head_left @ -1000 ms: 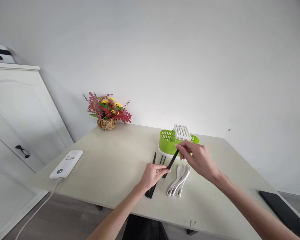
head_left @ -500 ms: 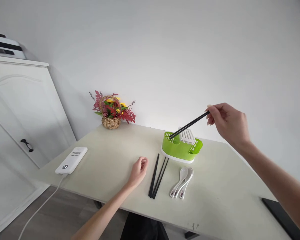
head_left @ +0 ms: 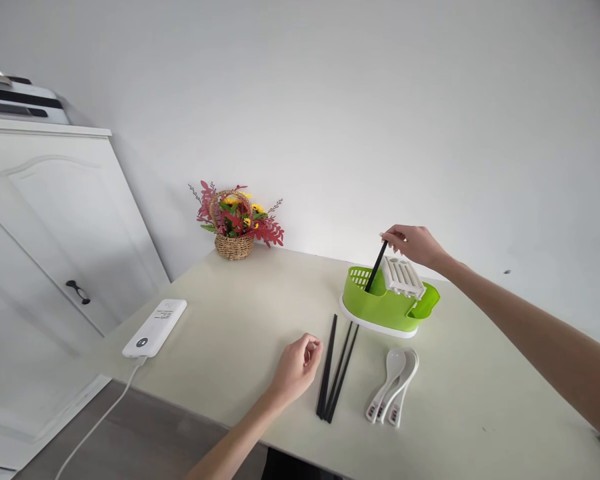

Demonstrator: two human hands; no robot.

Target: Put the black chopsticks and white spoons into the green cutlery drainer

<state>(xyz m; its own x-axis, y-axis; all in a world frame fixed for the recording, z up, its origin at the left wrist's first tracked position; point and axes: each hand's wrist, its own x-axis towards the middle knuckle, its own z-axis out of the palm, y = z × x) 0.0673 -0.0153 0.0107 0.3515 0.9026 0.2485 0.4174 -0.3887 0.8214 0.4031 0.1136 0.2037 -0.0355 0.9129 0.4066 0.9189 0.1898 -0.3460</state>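
Observation:
My right hand [head_left: 413,243] pinches the upper ends of black chopsticks [head_left: 377,267], whose lower ends are inside the left compartment of a green utensil holder [head_left: 380,308]. A white slotted rack [head_left: 403,276] sits across the holder's top, just below that hand. My left hand [head_left: 298,368] rests on the table with its fingers curled in and nothing visible in them. Right beside it lie several more black chopsticks [head_left: 338,373] in a narrow bunch. White spoons [head_left: 393,380] lie overlapping in front of the holder.
A wicker basket of artificial flowers [head_left: 234,247] stands at the table's back left. A white power bank [head_left: 155,328] with a cable lies at the left edge. A white cabinet [head_left: 55,220] stands left of the table [head_left: 260,300], and a plain wall rises behind.
My right hand has moved left and lower over the holder, and the chopsticks now stand steeper with their lower ends deeper inside it. The view has shifted slightly; my left hand stays on the table.

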